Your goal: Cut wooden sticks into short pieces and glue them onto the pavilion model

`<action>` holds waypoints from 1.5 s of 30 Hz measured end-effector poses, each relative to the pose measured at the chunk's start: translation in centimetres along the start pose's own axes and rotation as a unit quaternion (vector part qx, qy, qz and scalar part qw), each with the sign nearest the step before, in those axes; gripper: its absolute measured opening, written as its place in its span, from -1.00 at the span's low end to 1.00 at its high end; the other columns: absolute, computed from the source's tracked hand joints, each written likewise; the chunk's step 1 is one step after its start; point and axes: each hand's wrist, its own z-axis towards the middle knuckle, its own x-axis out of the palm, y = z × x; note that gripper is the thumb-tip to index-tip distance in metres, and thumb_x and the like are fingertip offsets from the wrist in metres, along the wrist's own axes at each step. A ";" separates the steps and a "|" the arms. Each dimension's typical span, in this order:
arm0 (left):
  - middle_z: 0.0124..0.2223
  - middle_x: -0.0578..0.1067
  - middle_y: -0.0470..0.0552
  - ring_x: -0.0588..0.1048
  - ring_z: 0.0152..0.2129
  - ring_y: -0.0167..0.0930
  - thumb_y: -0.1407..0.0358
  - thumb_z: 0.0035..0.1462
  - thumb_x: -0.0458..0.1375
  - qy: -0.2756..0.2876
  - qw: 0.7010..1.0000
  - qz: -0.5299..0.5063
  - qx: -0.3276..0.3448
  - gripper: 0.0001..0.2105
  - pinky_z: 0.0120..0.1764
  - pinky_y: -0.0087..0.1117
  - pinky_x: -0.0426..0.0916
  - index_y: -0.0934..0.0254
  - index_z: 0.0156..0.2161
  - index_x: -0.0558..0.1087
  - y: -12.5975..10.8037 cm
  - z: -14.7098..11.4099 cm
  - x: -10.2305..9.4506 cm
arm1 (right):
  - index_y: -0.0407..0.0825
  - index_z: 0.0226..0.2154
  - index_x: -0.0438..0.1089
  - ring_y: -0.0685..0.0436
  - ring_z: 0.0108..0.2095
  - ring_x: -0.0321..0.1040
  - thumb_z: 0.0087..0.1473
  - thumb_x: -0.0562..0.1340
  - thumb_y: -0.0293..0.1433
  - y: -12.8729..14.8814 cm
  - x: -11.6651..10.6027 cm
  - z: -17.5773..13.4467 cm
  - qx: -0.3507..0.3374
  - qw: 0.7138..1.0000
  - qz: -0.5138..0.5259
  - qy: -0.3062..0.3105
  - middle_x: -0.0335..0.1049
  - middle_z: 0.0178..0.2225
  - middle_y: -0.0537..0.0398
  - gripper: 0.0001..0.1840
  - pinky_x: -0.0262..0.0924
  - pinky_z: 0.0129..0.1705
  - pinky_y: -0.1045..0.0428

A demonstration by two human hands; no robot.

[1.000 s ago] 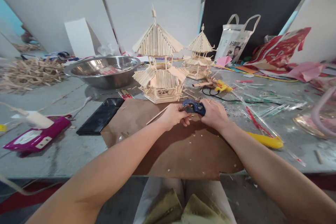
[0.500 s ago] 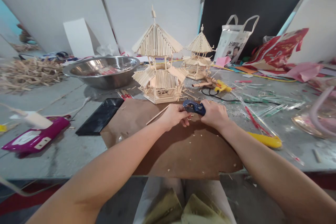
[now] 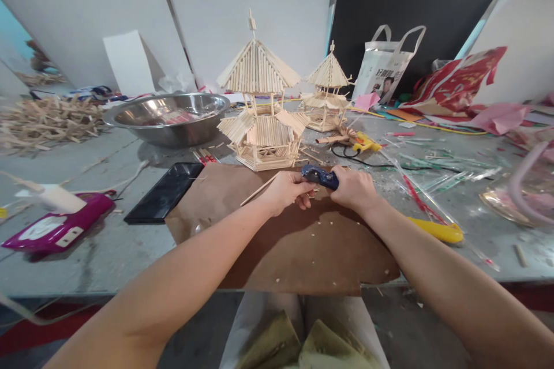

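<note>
Brown sheeting (image 3: 329,256) covers the worktop (image 3: 142,262) right before you, probably to catch the pale crumbs scattered on it. Above it, your left hand (image 3: 283,191) is closed in a pinch, fingertips at the head of the blue tool (image 3: 321,176); what lies between them is too small to tell. Your right hand (image 3: 355,189) grips that tool's other end, seemingly so that one hand steadies while the other works it. A thin wooden stick (image 3: 258,189) slants out behind your left hand; whether you hold it, I cannot tell. To your left, a dark phone (image 3: 164,192) lies partly beside the sheet. Just beyond your hands stands the larger stick pavilion (image 3: 266,147), perhaps kept close for reference, with the metal basin (image 3: 173,137) to its left and a smaller pavilion (image 3: 326,101) behind.
</note>
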 end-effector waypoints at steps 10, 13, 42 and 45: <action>-0.62 0.37 -0.10 0.34 -0.79 -0.57 0.37 -0.12 0.16 0.008 1.000 -0.011 -0.012 -0.88 -0.73 -0.57 0.23 0.42 -0.50 0.33 -0.1 0.0 -0.1 | -0.01 -0.33 0.28 -0.21 -0.44 0.34 -0.14 0.07 -0.27 -0.1 0.3 -0.1 -0.002 1.000 0.001 0.003 0.41 -0.47 0.00 -0.73 0.03 -0.46 0.02; -0.62 0.38 -0.11 0.34 -0.79 -0.58 0.35 -0.13 0.18 0.012 1.000 -0.008 -0.011 -0.85 -0.73 -0.57 0.24 0.41 -0.51 0.31 0.0 0.0 -0.1 | -0.01 -0.27 0.26 -0.19 -0.37 0.32 -0.16 0.11 -0.26 -0.2 0.3 0.1 -0.004 1.000 0.024 -0.016 0.39 -0.38 0.00 -0.68 0.04 -0.40 0.02; -0.57 0.40 -0.11 0.32 -0.75 -0.59 0.18 0.00 -0.01 -0.067 0.962 0.254 0.080 -0.75 -0.65 -0.55 0.22 0.35 -0.47 0.35 0.8 0.4 -1.8 | -0.06 -0.09 0.26 -0.22 -0.06 0.15 -0.03 -0.05 -0.01 -4.4 1.9 3.2 0.010 0.993 0.101 0.055 0.25 -0.07 -0.12 -0.40 0.00 -0.10 -0.05; -0.63 0.37 -0.13 0.32 -0.76 -0.58 0.14 0.00 -0.03 -0.066 0.951 0.289 0.092 -0.71 -0.63 -0.55 0.21 0.33 -0.49 0.36 0.8 0.2 -1.8 | -0.02 -0.22 0.36 -0.20 -0.18 0.27 0.00 -0.02 -0.14 -5.4 0.9 4.9 0.105 0.986 0.124 0.023 0.37 -0.23 -0.05 -0.57 0.09 -0.20 -0.02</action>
